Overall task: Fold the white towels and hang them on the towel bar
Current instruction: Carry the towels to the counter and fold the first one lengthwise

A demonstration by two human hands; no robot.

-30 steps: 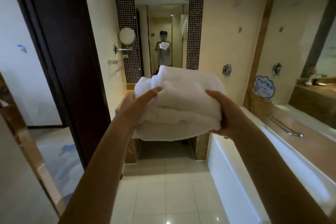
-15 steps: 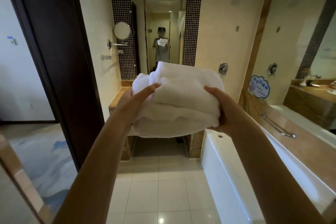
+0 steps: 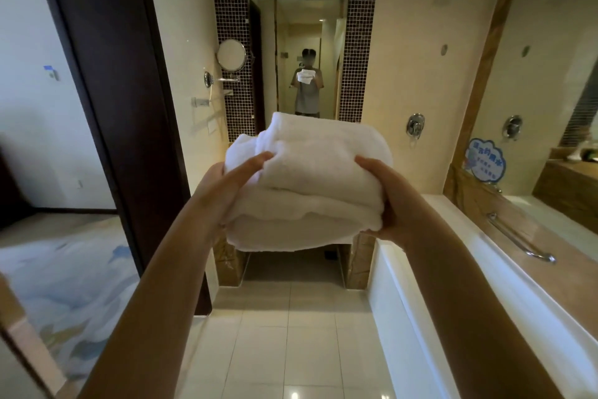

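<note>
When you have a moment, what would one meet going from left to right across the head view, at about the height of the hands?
Dark door frame → left hand → folded white towels → right hand → chrome grab bar.

cream walls, a mosaic-edged mirror [image 3: 301,52], pale tiled floor [image 3: 291,340], white bathtub [image 3: 453,285] at right.

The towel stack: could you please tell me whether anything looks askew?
Slightly. The top towel sits shifted toward the right hand, leaving a lower layer bulging out beside the left hand. No damage shows.
</note>
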